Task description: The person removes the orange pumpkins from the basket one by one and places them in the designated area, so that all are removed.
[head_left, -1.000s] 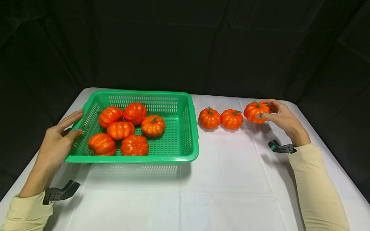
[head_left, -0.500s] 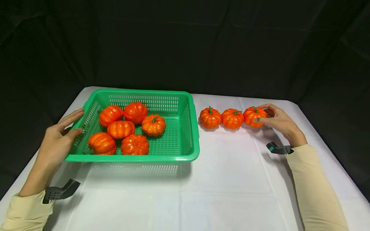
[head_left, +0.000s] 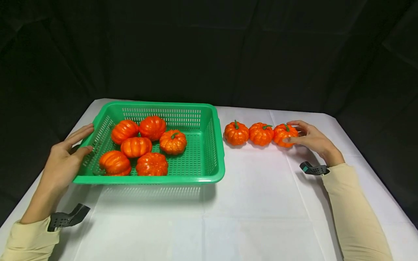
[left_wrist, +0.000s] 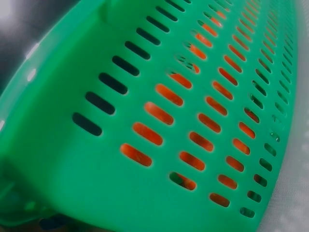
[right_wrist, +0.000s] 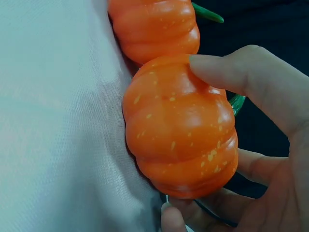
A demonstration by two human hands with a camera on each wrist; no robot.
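On wht counter (head_left: 251, 203) R of grn basket (head_left: 147, 179), R hand (head_left: 316, 141) clamped on rightmost mini pumpkin (head_left: 281, 135) in row of 3. L hand (head_left: 63, 161): fingers straight, thumb apart, touching basket's L end; 6 pumpkins (head_left: 136, 147) inside.

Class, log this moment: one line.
Right hand: grips round ribbed orange pumpkin; left hand: touches rectangular green plastic basket; inside: six pumpkins

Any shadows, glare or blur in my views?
Head: shadow in front of the green basket, on the cloth, glints on the pumpkins inside; left wrist: white glints on the soft-looking rim; right wrist: cloth looks bluish, sheen on the held pumpkin.
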